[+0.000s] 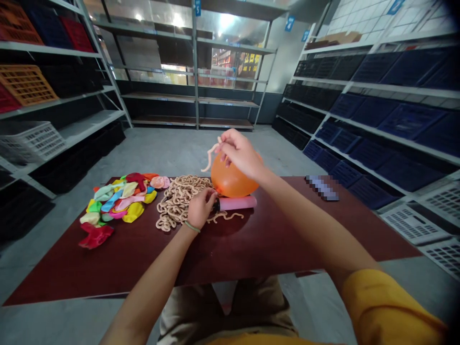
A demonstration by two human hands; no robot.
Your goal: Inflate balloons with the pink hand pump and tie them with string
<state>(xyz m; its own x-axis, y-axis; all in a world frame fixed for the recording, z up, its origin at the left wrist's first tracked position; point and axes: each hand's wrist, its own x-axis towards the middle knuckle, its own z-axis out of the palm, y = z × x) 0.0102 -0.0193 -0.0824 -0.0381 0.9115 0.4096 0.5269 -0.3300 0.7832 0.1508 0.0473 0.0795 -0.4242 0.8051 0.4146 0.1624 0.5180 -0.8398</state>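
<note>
An inflated orange balloon (233, 179) rests above the table, its knot end toward my left hand (201, 208). The fingers of that hand are closed in a pinch at the balloon's neck. My right hand (237, 148) is raised over the balloon, thumb and fingers pinching a beige string (209, 158) whose loose end dangles to the left. Beneath the balloon lies a pink hand pump (239, 203) with a black end, partly covered by my left hand. A tangled heap of beige string (179, 196) lies just left of and behind that hand.
Several uninflated balloons (122, 197) in mixed colours are piled on the left of the dark red table (273, 249). A phone-like object (322, 187), blurred out, lies at the right. Shelves with blue crates (409, 120) and orange crates (27, 84) stand around.
</note>
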